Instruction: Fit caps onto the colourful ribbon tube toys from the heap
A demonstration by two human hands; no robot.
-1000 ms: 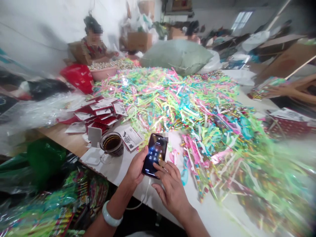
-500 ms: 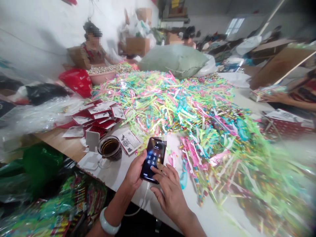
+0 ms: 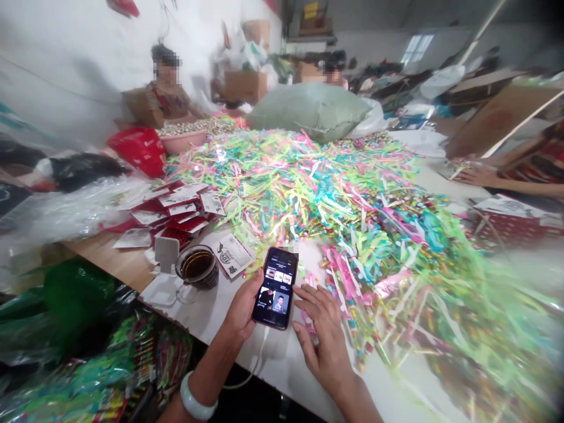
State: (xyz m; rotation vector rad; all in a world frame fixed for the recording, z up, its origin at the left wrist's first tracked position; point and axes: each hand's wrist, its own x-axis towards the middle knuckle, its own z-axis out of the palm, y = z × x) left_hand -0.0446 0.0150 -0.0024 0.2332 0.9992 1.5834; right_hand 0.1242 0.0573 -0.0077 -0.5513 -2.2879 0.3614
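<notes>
My left hand (image 3: pixel 242 310) grips a black phone (image 3: pixel 275 286) by its left edge, screen up, with small pictures lit on it. A white cable (image 3: pixel 251 370) runs from the phone's bottom off the table edge. A pale green bangle (image 3: pixel 192 400) circles my left wrist. My right hand (image 3: pixel 325 338) hovers just right of the phone, fingers spread and holding nothing. Both hands are over the white table (image 3: pixel 282 358), at the near edge of a big heap of coloured plastic strips (image 3: pixel 335 194).
A glass cup of dark tea (image 3: pixel 198 269) stands left of the phone beside a small white stand (image 3: pixel 166 254) and red and white packets (image 3: pixel 176 205). A grey-green sack (image 3: pixel 311 108) lies beyond the heap. One person sits far left, another's arm (image 3: pixel 506 179) rests at the right.
The phone's screen changed from a number keypad to small pictures. My right hand lifted off the screen and moved to the right with its fingers spread.
</notes>
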